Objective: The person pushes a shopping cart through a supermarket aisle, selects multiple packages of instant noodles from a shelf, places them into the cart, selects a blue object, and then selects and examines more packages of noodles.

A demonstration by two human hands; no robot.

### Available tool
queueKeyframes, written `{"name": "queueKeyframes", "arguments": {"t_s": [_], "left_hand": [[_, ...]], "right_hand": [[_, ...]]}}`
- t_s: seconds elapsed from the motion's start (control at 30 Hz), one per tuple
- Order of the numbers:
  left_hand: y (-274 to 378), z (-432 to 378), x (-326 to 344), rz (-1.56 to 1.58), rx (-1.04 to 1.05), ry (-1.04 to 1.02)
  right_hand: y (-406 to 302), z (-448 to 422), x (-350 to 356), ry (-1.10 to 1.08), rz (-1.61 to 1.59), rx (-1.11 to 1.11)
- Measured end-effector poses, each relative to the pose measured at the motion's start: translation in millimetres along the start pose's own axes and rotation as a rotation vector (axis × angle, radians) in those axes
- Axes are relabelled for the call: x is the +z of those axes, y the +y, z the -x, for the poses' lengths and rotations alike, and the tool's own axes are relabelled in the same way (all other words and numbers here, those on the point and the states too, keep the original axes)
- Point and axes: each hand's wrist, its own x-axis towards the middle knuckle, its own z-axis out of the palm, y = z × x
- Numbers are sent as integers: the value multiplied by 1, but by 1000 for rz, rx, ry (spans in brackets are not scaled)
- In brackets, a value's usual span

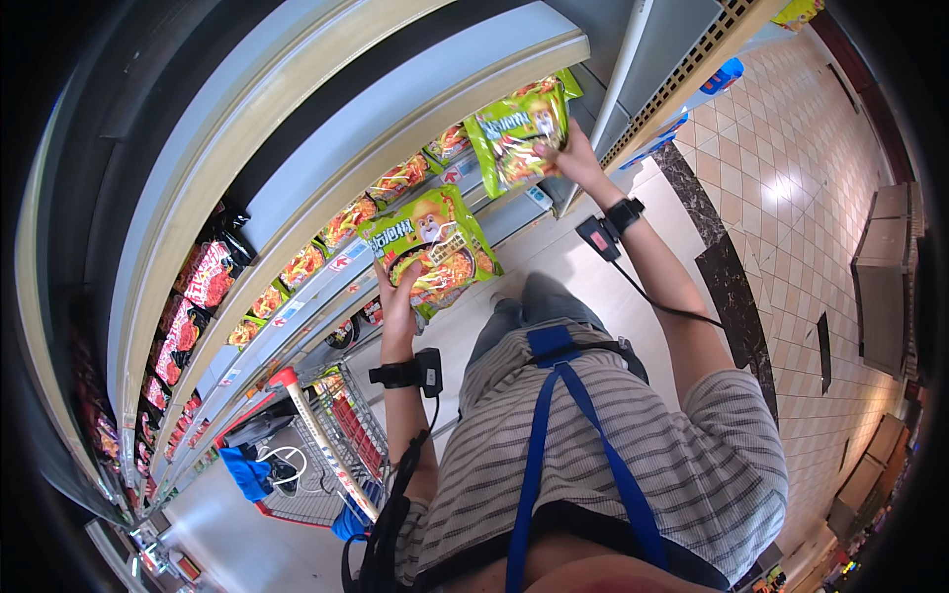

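My left hand [399,300] grips the lower left edge of a green instant noodle packet [434,248], its printed front facing up. Farther right and higher, my right hand [574,156] holds a second green noodle packet [519,137] by its right side, beside the end of the store shelf. Part of another green packet [571,83] shows just behind that one. A row of similar green packets [400,176] lies on the shelf beyond my hands. Both wrists wear black straps with small boxes and cables.
Shelf edges [445,122] curve across the upper left, with red and black packets [211,274] farther left. A wire shopping cart [319,452] holding items stands at the lower left. A perforated shelf end panel [667,89] rises at the right, with tiled floor [786,244] beyond.
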Motion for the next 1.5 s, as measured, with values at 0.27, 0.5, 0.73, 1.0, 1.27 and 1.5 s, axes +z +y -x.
{"name": "queueKeyframes", "arguments": {"t_s": [0.27, 0.5, 0.73, 1.0, 1.27, 1.5], "left_hand": [[5, -7, 11, 0, 10, 20], [-14, -1, 23, 114, 71, 199], [-13, 4, 38, 145, 116, 258], [-15, 8, 26, 189, 111, 233], [-21, -4, 20, 247, 64, 192], [-18, -23, 35, 346, -34, 28]], "right_hand": [[31, -85, 50, 29, 270, -463], [36, -100, 69, 9, 334, -371], [46, -118, 68, -40, 520, -707], [12, -89, 68, 37, 725, -635], [1, -16, 61, -117, 550, -342], [-21, 32, 80, -649, -131, -39]]}}
